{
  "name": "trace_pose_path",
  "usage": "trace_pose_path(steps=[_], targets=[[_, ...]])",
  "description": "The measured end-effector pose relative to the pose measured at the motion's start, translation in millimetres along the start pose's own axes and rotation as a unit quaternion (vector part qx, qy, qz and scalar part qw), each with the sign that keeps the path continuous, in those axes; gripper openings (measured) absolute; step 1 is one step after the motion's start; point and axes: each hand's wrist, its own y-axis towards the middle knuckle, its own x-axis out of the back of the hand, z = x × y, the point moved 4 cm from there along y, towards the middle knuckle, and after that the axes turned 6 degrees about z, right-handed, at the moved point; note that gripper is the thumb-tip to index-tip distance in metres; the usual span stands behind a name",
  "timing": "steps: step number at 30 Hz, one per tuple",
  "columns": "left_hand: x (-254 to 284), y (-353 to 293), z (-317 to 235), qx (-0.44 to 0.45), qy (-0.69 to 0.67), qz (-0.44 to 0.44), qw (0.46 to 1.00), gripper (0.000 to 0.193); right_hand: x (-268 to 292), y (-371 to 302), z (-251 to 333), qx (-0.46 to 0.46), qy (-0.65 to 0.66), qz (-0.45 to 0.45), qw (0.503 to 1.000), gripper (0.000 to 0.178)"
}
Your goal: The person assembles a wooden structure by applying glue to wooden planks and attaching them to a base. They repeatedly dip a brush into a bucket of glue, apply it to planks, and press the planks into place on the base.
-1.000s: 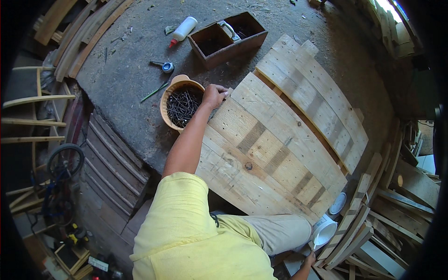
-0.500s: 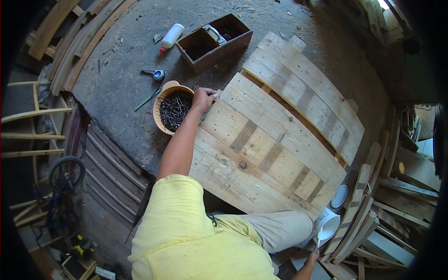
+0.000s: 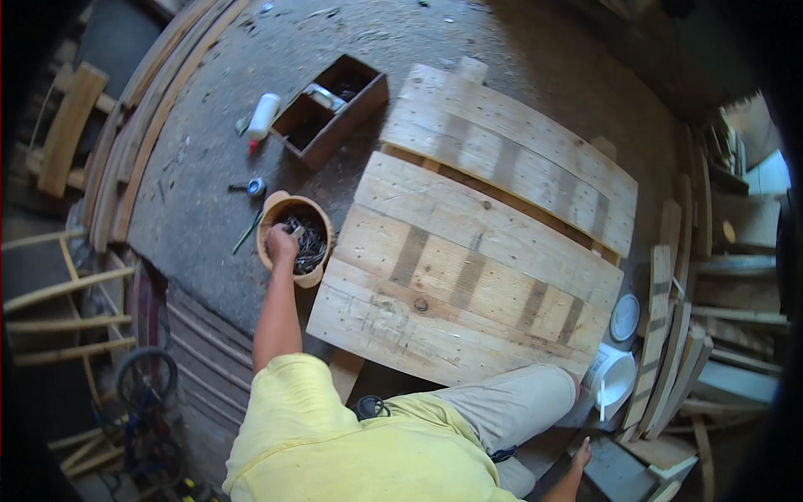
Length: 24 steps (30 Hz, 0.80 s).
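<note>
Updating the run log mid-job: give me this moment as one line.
left hand: reaching into wooden bowl of nails | right hand: low by white bucket, empty | plank panel: flat on floor

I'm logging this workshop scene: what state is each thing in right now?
Round wooden bowl of dark nails: upright, partly full.
Left hand: reaching into the bowl, on the nails.
Right hand: low at the frame edge, grip unclear.
Brown open-topped wooden box: open, small items inside.
White plastic bottle: lying on its side.
Pale wooden plank panel: lying flat.
White bucket: open, lid beside it.
</note>
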Motion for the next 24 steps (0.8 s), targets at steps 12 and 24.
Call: trace_pose_path(steps=[12, 24], targets=[[-136, -224, -415, -0.602, -0.031, 0.066, 0.795, 0.053, -30, -42, -39, -0.045, 0.101, -0.055, 0.992, 0.055], [-209, -273, -440, -0.606, 0.043, 0.021, 0.794, 0.051, -30, -119, -136, -0.129, 0.062, -0.084, 0.986, 0.061]])
